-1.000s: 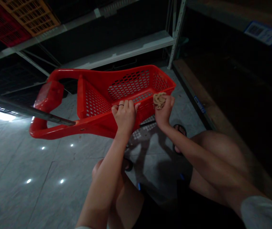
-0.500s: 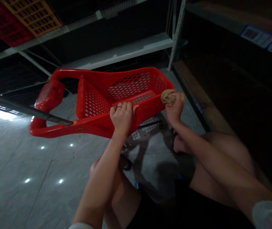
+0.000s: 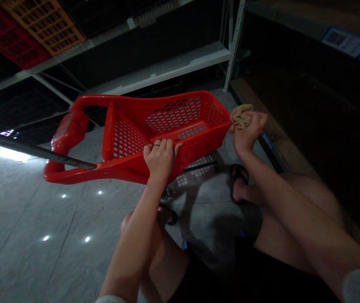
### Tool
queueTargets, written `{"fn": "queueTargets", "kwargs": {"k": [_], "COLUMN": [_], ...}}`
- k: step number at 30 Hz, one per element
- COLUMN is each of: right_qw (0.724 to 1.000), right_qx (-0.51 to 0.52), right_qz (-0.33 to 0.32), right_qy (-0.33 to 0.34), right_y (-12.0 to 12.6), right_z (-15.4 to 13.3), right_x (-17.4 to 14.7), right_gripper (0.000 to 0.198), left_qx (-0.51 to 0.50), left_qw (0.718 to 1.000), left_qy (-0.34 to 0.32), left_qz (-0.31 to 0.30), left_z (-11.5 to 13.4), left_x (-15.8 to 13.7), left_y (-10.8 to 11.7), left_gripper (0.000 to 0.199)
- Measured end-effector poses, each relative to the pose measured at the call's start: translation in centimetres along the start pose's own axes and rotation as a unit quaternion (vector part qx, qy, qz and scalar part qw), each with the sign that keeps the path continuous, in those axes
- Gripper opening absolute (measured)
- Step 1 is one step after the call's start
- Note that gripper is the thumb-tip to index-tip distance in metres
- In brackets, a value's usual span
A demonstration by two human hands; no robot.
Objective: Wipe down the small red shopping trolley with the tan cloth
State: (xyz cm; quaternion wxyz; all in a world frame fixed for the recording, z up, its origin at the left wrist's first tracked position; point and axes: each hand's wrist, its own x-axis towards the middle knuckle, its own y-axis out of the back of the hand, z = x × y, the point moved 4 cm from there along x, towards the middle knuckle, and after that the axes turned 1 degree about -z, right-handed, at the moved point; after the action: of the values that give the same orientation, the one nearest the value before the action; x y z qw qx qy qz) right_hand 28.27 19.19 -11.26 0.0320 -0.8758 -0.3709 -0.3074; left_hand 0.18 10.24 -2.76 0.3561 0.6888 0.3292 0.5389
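Observation:
A red plastic shopping cart (image 3: 129,168) with perforated basket walls stands in front of me, its handle to the left. My left hand (image 3: 160,158) is closed over the near rim of the basket, fingers hooked over the top edge. In my right hand (image 3: 247,130) is a bunched tan cloth (image 3: 241,117), held just off the basket's right front corner; whether the cloth touches the cart there I cannot tell. A grey metal pole (image 3: 41,147) slants in from the left and meets the cart's near side bar by the handle.
White metal shelving (image 3: 173,71) runs behind the cart, with a red crate (image 3: 12,38) and a yellow crate (image 3: 49,25) at upper left. A dark wooden-edged shelf (image 3: 274,139) stands close on my right. My sandalled foot (image 3: 239,185) is near the cart's front.
My right hand has moved right with the cloth, from the basket's near rim to beyond its front corner. My left hand keeps its grip on the rim.

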Motion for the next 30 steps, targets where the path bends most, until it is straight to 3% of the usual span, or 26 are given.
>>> {"fn": "queueTargets", "kwargs": {"k": [5,9,11,15,19,21,24,27,30], "right_qw": [0.998,0.978,0.963,0.972,0.989,0.989,0.989,0.982,0.973], "right_qx": [0.041,0.092,0.116,0.109,0.062,0.043,0.042,0.061,0.087], "right_qz": [-0.043,-0.187,-0.242,-0.201,-0.061,-0.001,0.002,-0.055,-0.113], "right_qy": [0.022,0.01,-0.001,-0.048,-0.119,-0.141,-0.145,-0.173,-0.181], "right_y": [-1.9,-3.7,-4.5,-4.5,-3.4,-3.1,-4.0,-5.5,-6.3], "right_z": [-2.1,-3.6,-3.8,-2.3,1.3,2.7,3.0,2.2,1.4], "right_x": [-5.6,-11.7,-13.2,-10.5,-4.4,-3.2,-5.6,-10.3,-11.8], "right_gripper": [0.035,0.037,0.041,0.036,0.038,0.04,0.049,0.061,0.05], "left_qx": [0.003,0.005,0.002,-0.007,0.004,-0.001,-0.021,-0.044,-0.058], "left_qw": [1.0,1.0,1.0,1.0,1.0,1.0,1.0,0.998,0.998], "left_qy": [0.01,0.019,0.018,0.012,0.011,0.01,0.018,0.033,0.033], "left_qz": [-0.013,-0.016,-0.014,-0.018,-0.006,0.004,0.006,-0.006,-0.01], "left_z": [-0.1,-0.3,-0.4,-0.7,-0.6,-0.4,-0.1,-0.1,-0.1], "left_x": [0.0,0.3,0.4,0.6,0.8,0.9,1.1,1.2,1.2], "left_y": [0.0,-0.2,-0.3,-0.5,-0.6,-0.6,-0.6,-0.5,-0.4], "left_gripper": [0.041,0.042,0.042,0.042,0.044,0.044,0.043,0.044,0.044]}}
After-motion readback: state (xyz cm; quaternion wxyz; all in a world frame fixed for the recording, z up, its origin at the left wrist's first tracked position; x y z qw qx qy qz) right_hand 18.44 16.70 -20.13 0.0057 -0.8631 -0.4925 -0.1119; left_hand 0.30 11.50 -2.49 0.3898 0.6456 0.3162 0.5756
